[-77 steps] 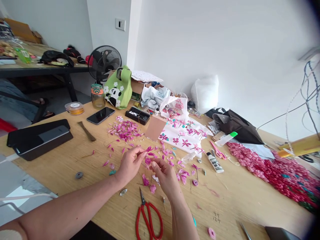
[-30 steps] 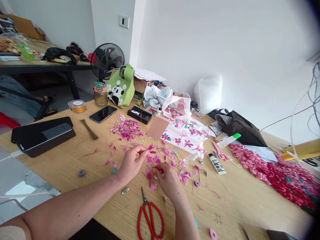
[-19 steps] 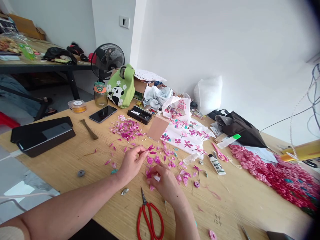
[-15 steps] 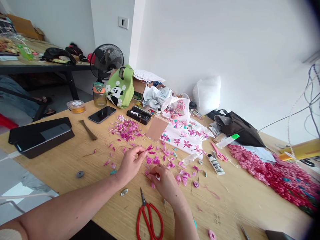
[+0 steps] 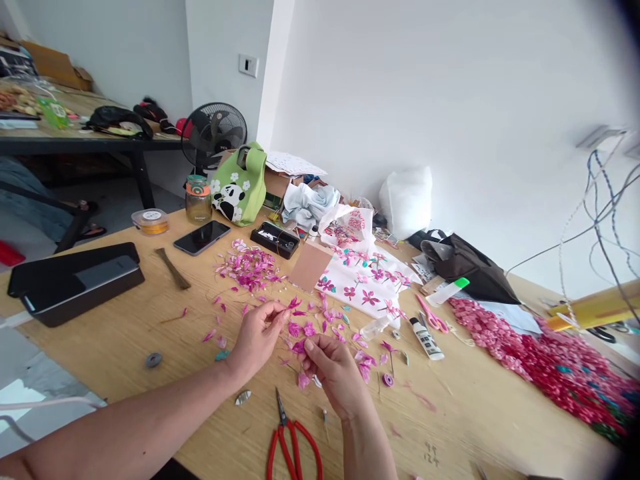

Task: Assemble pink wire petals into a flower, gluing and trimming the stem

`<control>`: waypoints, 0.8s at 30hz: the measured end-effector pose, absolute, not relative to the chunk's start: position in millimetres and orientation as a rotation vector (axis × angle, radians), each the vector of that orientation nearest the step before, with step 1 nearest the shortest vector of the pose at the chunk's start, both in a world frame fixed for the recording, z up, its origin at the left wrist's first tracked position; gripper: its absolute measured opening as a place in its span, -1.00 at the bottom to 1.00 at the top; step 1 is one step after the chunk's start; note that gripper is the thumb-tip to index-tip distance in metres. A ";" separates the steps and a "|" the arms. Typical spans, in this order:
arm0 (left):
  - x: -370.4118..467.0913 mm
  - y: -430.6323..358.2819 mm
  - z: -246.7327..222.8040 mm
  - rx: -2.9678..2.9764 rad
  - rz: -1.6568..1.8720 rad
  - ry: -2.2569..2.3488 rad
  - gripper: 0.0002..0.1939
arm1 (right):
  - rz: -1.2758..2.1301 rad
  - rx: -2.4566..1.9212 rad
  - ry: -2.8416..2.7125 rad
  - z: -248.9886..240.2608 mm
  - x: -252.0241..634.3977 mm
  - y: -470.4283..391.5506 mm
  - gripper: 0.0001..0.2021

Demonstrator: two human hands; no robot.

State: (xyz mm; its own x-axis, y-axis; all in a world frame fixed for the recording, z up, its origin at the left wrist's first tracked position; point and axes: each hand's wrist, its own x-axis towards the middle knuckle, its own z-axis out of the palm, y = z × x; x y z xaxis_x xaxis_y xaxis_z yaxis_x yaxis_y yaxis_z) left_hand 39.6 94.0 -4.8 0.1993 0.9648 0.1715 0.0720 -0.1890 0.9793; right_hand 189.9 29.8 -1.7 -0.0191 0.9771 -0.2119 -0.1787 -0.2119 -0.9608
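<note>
My left hand (image 5: 260,330) pinches a small magenta flower (image 5: 294,303) between thumb and forefinger, above the wooden table. Just to its right, my right hand (image 5: 330,367) has its fingers closed beside a magenta petal piece (image 5: 299,346), which seems to be at its fingertips. Loose pink petals (image 5: 309,329) lie around both hands, and a larger petal pile (image 5: 250,268) is behind the left one. Red-handled scissors (image 5: 285,427) rest below the hands with the blades pointing away from me.
A pink-brown card (image 5: 310,265) and a white cloth with flowers (image 5: 355,287) lie behind the hands. To the left are a phone (image 5: 203,238) and a black case (image 5: 75,280). A glue bottle (image 5: 427,339) and pink scissors (image 5: 431,313) are at the right.
My right hand has turned and risen slightly, so its thumb and fingertips now show near a magenta petal piece. My left hand still pinches its flower. The view has shifted a little.
</note>
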 end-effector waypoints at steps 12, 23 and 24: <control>42.9 91.9 -11.2 1.549 1.179 1.024 -0.78 | 1.589 -1.142 -0.881 -5.2 175.5 30.8 -0.66; 41.5 93.5 -8.9 1.551 1.222 1.071 -0.79 | 1.531 -1.232 -1.034 -2.1 170.8 29.6 -0.59; 41.4 93.5 -8.4 1.549 1.228 1.074 -0.79 | 1.519 -1.250 -1.062 -1.5 169.2 29.5 -0.57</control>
State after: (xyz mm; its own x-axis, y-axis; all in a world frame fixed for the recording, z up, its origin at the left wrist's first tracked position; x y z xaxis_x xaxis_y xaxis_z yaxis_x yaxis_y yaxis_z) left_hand 41.4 93.5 -8.4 0.1441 0.9599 0.2403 0.1106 -0.2570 0.9601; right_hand 169.2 29.5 -1.5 -0.1119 0.9642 -0.2402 -0.1054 -0.2519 -0.9620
